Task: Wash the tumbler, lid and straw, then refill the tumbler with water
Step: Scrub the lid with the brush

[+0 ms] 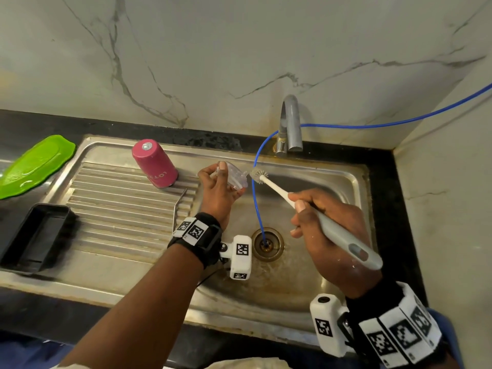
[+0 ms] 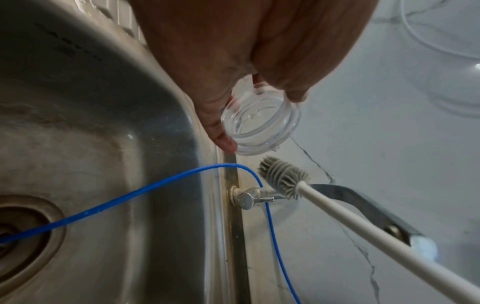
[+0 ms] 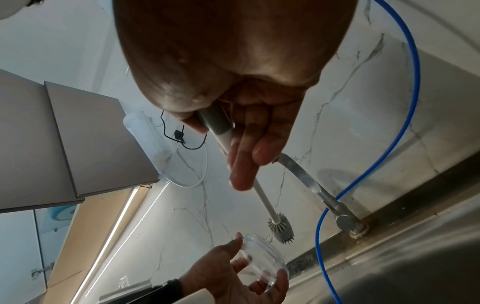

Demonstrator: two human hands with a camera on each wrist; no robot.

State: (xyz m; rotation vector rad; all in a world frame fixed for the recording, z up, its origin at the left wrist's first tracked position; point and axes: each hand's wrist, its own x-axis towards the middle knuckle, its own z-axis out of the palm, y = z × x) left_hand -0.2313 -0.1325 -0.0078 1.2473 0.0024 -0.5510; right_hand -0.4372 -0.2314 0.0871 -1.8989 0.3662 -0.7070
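Observation:
My left hand (image 1: 217, 186) holds the clear plastic lid (image 1: 233, 177) by its rim over the sink basin, its open side turned toward the brush; the lid (image 2: 259, 123) shows round and hollow in the left wrist view. My right hand (image 1: 319, 217) grips the grey handle of a bottle brush (image 1: 314, 209), whose grey bristle head (image 1: 257, 174) sits just beside the lid (image 3: 262, 265), apart from it. The pink tumbler (image 1: 154, 163) stands upside down on the drainboard. A thin metal straw (image 1: 177, 206) lies on the drainboard ridges.
A grey tap (image 1: 290, 126) rises behind the steel sink (image 1: 346, 182). A blue tube (image 1: 257, 198) runs from the wall into the drain (image 1: 267, 243). A green tray (image 1: 34, 163) and a black container (image 1: 34, 238) sit at the left.

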